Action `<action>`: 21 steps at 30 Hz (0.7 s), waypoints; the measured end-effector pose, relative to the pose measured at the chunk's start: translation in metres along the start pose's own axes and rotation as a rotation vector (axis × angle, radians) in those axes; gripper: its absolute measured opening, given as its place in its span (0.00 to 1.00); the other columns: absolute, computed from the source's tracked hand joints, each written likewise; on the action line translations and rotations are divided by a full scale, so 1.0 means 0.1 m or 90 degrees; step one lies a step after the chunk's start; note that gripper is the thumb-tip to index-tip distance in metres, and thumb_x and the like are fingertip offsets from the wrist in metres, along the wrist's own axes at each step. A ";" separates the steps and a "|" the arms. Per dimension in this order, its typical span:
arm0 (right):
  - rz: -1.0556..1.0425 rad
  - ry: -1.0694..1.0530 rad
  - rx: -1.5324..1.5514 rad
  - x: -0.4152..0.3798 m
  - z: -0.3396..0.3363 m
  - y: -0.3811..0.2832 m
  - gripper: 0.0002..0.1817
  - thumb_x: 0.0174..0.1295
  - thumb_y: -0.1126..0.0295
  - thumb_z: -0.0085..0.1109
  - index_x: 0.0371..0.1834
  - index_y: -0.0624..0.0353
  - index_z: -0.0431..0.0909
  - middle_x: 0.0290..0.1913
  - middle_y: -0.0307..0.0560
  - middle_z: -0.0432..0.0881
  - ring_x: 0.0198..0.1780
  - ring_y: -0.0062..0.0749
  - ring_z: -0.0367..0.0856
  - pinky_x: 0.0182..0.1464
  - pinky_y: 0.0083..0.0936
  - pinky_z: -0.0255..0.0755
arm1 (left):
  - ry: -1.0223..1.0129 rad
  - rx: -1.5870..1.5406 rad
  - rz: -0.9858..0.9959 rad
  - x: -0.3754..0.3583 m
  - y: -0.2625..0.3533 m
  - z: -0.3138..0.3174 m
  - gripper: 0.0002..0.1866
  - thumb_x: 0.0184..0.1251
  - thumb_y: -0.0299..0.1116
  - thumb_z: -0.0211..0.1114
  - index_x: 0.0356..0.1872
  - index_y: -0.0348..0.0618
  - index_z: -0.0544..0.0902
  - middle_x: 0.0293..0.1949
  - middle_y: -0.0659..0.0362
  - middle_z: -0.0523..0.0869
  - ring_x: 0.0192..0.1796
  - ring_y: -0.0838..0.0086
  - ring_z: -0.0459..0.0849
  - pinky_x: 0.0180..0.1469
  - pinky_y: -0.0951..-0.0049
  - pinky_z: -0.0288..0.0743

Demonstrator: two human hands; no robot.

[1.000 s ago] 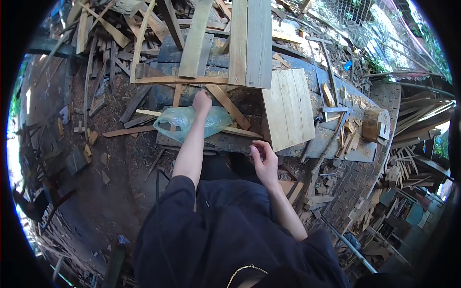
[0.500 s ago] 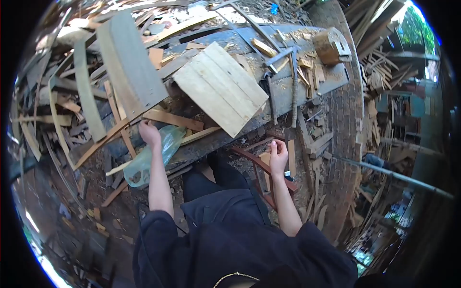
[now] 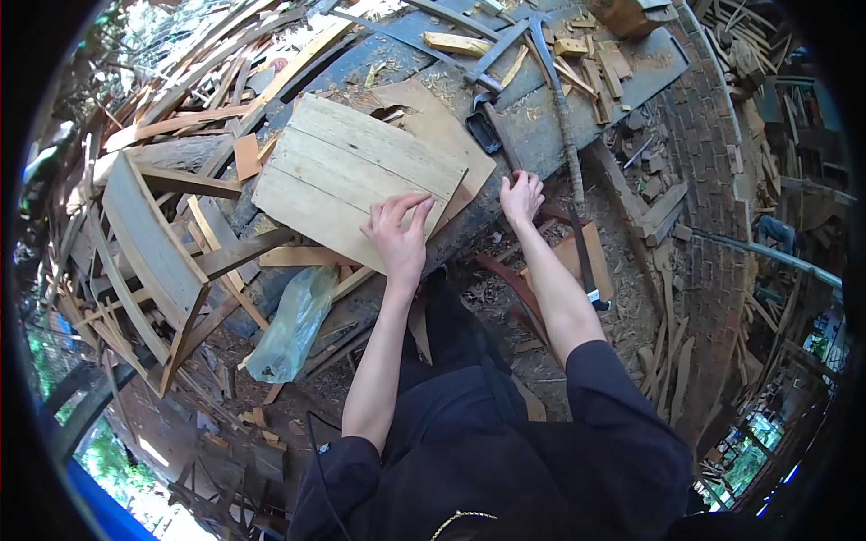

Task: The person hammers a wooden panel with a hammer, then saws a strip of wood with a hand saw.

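Note:
My left hand [image 3: 399,236] is over the lower right part of a pale square panel of joined boards [image 3: 343,171]. Its fingers are curled toward the thumb; whatever is between them, if anything, is too small to make out. The panel lies on the workbench on top of a browner board [image 3: 456,140]. My right hand [image 3: 521,198] is closed around the lower end of a hammer handle [image 3: 502,137], and the dark hammer head [image 3: 483,128] rests at the board's right edge. A clear plastic bag [image 3: 293,325] hangs over the bench's near edge, left of my left arm.
A curved wooden piece [image 3: 155,243] leans at the left among scrap strips. Farther back on the bench [image 3: 631,86] lie a long rough stick [image 3: 566,135], wood offcuts [image 3: 600,81] and a wood block [image 3: 631,13]. A brick ledge [image 3: 704,171] runs along the right.
My left hand has moved right, from beside the curved wooden piece to over the panel. That piece has tipped down leftward. My right hand has reached forward and taken hold of the hammer.

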State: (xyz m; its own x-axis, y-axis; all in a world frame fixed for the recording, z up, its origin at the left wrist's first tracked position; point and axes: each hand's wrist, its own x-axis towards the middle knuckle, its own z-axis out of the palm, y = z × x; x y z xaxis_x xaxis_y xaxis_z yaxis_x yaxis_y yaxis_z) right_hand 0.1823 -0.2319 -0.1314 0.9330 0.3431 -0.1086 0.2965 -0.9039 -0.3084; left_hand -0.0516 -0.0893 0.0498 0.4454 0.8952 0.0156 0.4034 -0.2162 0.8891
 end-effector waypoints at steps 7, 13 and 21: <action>-0.090 0.022 -0.068 0.45 0.25 0.01 0.28 0.70 0.52 0.70 0.66 0.54 0.75 0.64 0.55 0.78 0.69 0.52 0.73 0.67 0.55 0.67 | -0.031 0.141 0.030 0.25 -0.16 0.54 0.07 0.72 0.43 0.75 0.43 0.56 0.95 0.47 0.71 0.92 0.55 0.75 0.79 0.67 0.64 0.55; -0.112 -0.064 -0.034 0.81 0.33 0.10 0.25 0.74 0.56 0.66 0.67 0.57 0.74 0.63 0.55 0.79 0.70 0.53 0.74 0.63 0.56 0.75 | -0.026 0.199 0.056 0.27 -0.15 0.59 0.07 0.71 0.42 0.76 0.43 0.57 0.95 0.48 0.72 0.92 0.55 0.74 0.79 0.65 0.64 0.56; 0.083 -0.103 0.188 0.50 -0.53 -0.44 0.24 0.75 0.50 0.62 0.60 0.60 0.83 0.49 0.63 0.91 0.55 0.62 0.89 0.57 0.52 0.80 | -0.042 0.198 0.093 0.25 -0.17 0.59 0.06 0.71 0.42 0.76 0.44 0.58 0.95 0.48 0.72 0.91 0.56 0.75 0.79 0.66 0.64 0.55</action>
State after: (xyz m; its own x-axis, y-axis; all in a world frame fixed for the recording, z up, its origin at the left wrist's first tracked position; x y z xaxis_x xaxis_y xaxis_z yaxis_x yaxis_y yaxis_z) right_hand 0.2269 -0.1887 -0.0728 0.9079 0.2868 -0.3057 0.0834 -0.8383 -0.5388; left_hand -0.0002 -0.0863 0.0084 0.5626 0.8214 0.0938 0.5518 -0.4576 0.6973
